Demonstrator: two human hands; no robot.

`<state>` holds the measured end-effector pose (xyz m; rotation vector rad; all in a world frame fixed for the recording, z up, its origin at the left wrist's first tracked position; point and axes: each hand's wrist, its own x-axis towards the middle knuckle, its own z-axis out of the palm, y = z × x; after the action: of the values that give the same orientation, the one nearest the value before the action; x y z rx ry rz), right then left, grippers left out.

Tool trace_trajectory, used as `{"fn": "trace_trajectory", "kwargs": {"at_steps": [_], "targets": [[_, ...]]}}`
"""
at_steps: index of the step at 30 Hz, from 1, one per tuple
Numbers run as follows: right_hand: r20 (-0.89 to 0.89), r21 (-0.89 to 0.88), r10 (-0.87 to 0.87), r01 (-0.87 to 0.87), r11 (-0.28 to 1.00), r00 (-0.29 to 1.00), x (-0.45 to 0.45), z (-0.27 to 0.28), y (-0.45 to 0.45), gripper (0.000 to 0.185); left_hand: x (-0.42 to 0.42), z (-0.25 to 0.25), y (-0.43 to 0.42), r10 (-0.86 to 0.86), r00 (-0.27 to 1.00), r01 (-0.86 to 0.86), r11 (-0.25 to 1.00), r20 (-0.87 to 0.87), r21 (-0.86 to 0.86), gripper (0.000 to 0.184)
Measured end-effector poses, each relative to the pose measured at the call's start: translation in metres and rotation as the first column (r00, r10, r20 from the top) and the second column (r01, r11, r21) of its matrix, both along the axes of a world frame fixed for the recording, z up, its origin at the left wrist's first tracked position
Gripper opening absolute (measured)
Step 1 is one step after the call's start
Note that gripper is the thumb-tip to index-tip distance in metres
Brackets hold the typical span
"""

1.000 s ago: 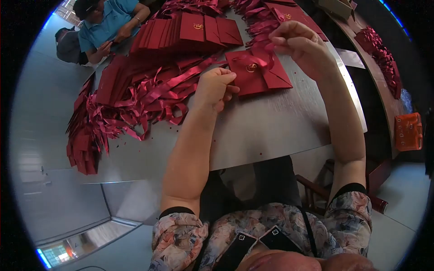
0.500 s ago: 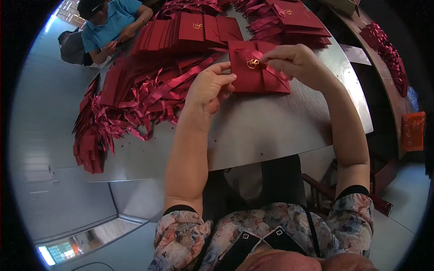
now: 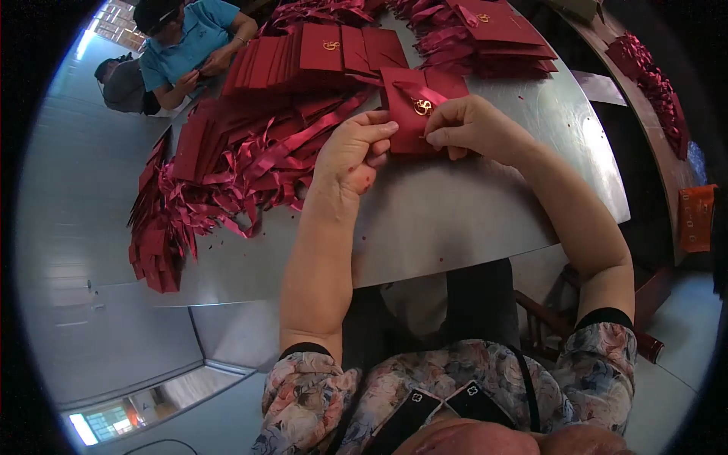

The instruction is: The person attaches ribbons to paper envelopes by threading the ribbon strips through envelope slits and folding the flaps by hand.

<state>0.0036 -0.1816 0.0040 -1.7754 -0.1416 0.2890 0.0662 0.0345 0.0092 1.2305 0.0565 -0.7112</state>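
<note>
A dark red bag (image 3: 403,98) with a gold emblem and a pink-red ribbon at its top lies flat on the metal table (image 3: 425,220). At its left edge my left hand (image 3: 355,148) pinches the bag between thumb and fingers. My right hand (image 3: 474,133) is over the bag's lower right part, just below the emblem, thumb and forefinger pressed together. Whatever those fingertips hold is too small to make out. The hand hides the bag's right side.
Rows of red bags (image 3: 321,49) stand behind, with tangled ribbons (image 3: 250,171) at the left. More bags (image 3: 508,38) are stacked at the back right. A person in blue (image 3: 189,45) sits at the far left. An orange package (image 3: 695,218) is at the far right.
My right hand has come down and left from the raised ribbon to the bag below the emblem. The ribbon now lies over the bag's top. My left hand stays at the left edge.
</note>
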Motion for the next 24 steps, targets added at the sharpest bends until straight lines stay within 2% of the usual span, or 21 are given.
{"fn": "trace_trajectory", "kwargs": {"at_steps": [2, 5, 15, 21, 24], "targets": [[-0.028, 0.015, -0.026, 0.027, 1.000, 0.999, 0.001, -0.002, 0.000, 0.009, 0.002, -0.001, 0.002, -0.088, 0.996, 0.089, 0.995, 0.012, -0.052, 0.026], [-0.032, 0.071, -0.018, 0.020, 0.997, 0.999, 0.002, -0.004, -0.002, 0.010, 0.002, -0.001, 0.002, -0.116, 0.993, 0.117, 0.991, 0.010, -0.069, 0.023], [-0.042, 0.033, 0.032, -0.031, 0.999, 0.999, 0.003, -0.004, -0.001, 0.013, 0.001, 0.003, 0.001, -0.152, 0.986, 0.154, 0.988, 0.064, -0.020, 0.019], [-0.010, 0.015, 0.039, -0.038, 0.999, 0.999, 0.005, -0.010, 0.001, 0.014, -0.004, 0.000, -0.003, -0.091, 0.982, 0.083, 0.995, 0.164, 0.053, 0.018], [0.004, 0.022, 0.045, -0.045, 0.999, 0.999, 0.007, -0.014, 0.002, 0.014, -0.007, -0.003, -0.007, -0.061, 0.966, 0.025, 0.989, 0.249, 0.145, 0.016]]}}
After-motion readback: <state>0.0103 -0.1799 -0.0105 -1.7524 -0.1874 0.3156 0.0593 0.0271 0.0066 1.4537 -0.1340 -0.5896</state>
